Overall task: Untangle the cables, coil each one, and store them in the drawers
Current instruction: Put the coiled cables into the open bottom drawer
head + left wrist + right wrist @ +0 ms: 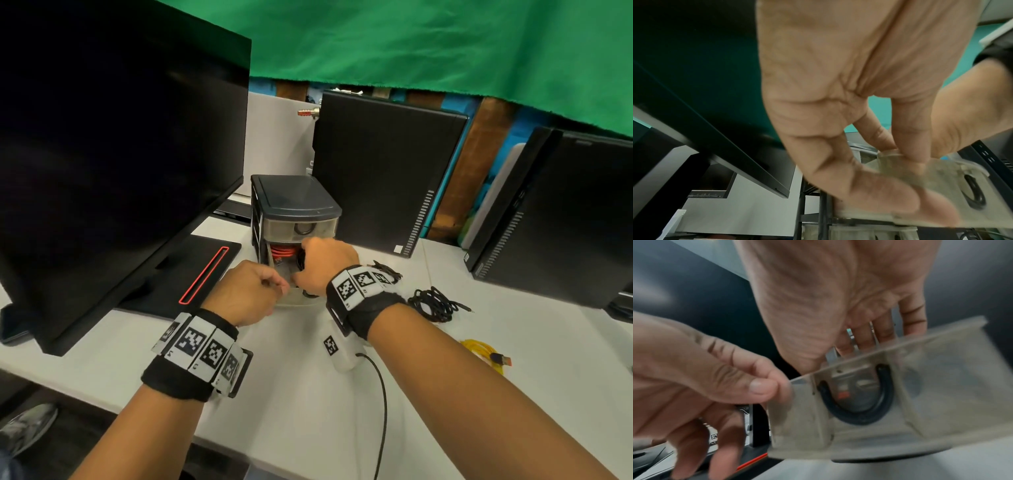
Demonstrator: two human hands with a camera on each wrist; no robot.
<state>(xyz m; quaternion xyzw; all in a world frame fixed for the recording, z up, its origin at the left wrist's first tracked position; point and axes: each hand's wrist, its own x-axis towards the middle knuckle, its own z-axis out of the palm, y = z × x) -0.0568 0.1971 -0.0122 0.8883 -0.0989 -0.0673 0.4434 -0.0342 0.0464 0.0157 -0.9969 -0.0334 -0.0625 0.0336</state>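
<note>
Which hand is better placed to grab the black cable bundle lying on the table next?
Probably the right hand: the black cable bundle lies just beside its wrist, while the left hand pinches the drawer's far corner.

Monitor (120, 154) and tower (383, 171) flanking drawers (294, 219)

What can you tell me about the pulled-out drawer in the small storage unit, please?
The pulled-out drawer is translucent, cloudy plastic with a dark U-shaped handle on its front. It sits below the closed top drawer. The left hand pinches its front corner; the right hand reaches into it. An orange cable lies coiled at its back.
</note>
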